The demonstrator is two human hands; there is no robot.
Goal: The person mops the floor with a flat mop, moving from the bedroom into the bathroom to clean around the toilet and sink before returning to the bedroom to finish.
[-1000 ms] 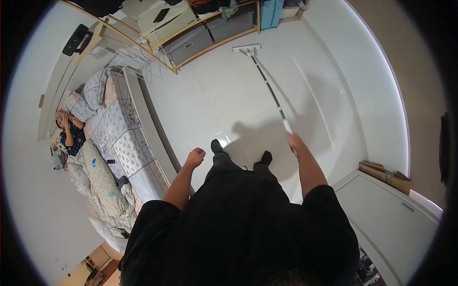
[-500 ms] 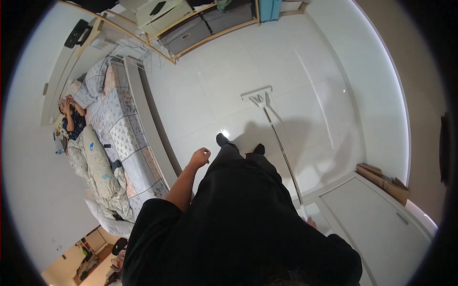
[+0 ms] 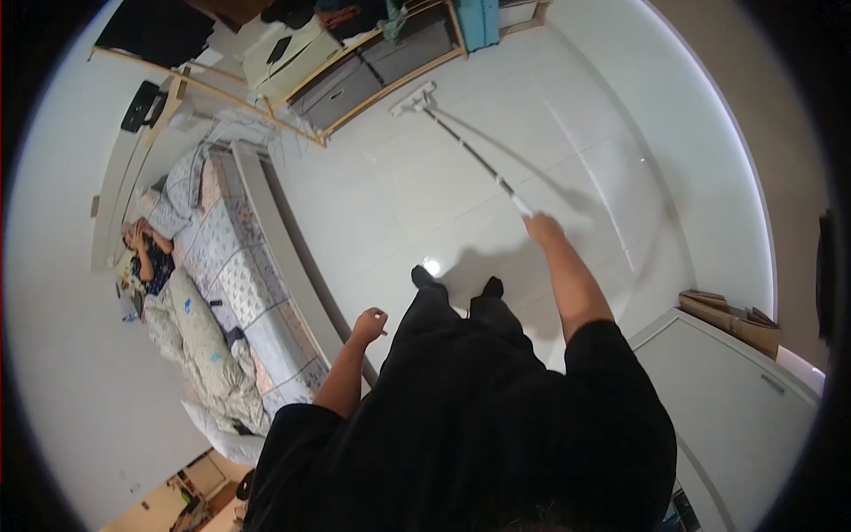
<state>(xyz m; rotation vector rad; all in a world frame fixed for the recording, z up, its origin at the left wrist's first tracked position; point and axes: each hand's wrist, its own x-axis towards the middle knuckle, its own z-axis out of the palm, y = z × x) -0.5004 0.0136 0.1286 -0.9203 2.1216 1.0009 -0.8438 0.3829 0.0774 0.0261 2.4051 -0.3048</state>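
Note:
A flat mop (image 3: 483, 162) reaches away from me across the pale tiled floor (image 3: 390, 213). My right hand (image 3: 542, 229), on an outstretched arm, is closed round the white end of its handle. The mop's wide white head (image 3: 413, 99) lies flat on the floor, close to the front of the wooden rack. My left hand (image 3: 370, 325) hangs beside my left leg near the bed's edge, its fingers curled and nothing visible in them.
Along the left stands a bed (image 3: 253, 275) with a person (image 3: 151, 257) lying on it. A wooden rack (image 3: 390, 84) with grey boxes is at the top. Folded cardboard (image 3: 729, 321) and a white cabinet (image 3: 736, 399) are at the right.
My right hand has swung forward from beside my body. The mop head has moved away and to the left, up to the rack. My left hand stays low at my side.

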